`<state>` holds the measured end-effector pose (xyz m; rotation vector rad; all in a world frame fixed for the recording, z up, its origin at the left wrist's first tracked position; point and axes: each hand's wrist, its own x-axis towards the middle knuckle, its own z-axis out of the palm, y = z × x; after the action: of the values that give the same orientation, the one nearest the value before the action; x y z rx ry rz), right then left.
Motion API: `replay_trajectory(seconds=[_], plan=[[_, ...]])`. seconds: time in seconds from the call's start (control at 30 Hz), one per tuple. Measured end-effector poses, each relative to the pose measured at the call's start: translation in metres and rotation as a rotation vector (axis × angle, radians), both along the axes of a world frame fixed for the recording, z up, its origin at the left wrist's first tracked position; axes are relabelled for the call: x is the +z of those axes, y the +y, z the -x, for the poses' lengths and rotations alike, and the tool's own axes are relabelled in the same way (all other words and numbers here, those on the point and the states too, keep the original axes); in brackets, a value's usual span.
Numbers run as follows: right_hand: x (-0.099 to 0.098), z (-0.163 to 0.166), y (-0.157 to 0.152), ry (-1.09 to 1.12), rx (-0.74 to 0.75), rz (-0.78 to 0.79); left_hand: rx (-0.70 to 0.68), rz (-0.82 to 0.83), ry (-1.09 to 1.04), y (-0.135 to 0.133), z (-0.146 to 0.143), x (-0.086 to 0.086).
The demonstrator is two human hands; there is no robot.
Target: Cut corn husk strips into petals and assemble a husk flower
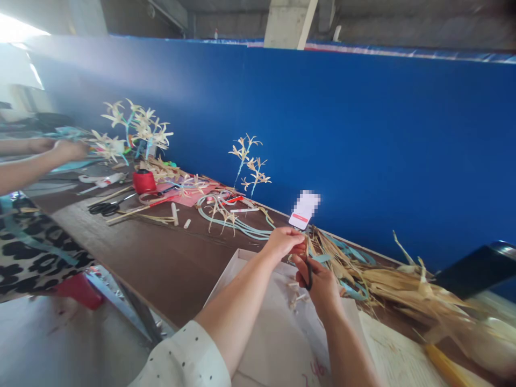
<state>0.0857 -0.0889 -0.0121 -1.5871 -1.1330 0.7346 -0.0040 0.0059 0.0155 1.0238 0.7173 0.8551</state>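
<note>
My right hand (321,282) is closed around the black handle of a pair of scissors (309,275). Just above it, my left hand (285,240) is pinched around something small; a thin tan piece shows near its fingertips, but its kind is not clear. Both hands hover close together over a shallow white cardboard box (237,263), where small pale scraps (296,295) lie. Past the fingers a phone (299,219) with a lit, partly blurred screen leans at the blue panel. Dried tan husks (374,279) lie right of my hands.
Along the blue partition (363,134) stand pale husk flowers (145,126) and a smaller flower stem (244,150). Black scissors (104,207), a red spool (144,181), a white glue gun (102,180) and coiled pale-blue strips (226,223) lie leftward. Another person's hands (66,150) work at far left.
</note>
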Motion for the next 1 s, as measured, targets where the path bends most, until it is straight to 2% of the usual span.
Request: replay_trajectory(seconds=[0.3,0.63,0.73,0.9,1.0], plan=[[-0.012,0.019,0.004,0.112,-0.013,-0.087,-0.046,-0.034,0.009,0.006,0.008,-0.003],[-0.011,0.023,0.005,0.149,-0.031,-0.087,-0.027,-0.067,0.048,0.006,0.009,-0.001],[-0.005,0.009,0.002,0.162,-0.142,-0.13,0.087,-0.153,0.153,0.012,0.01,-0.005],[0.007,-0.026,-0.001,0.27,-0.635,-0.3,0.261,-0.408,0.519,0.017,0.009,-0.016],[0.007,-0.041,-0.001,0.256,-0.691,-0.352,0.279,-0.506,0.654,0.016,0.009,-0.019]])
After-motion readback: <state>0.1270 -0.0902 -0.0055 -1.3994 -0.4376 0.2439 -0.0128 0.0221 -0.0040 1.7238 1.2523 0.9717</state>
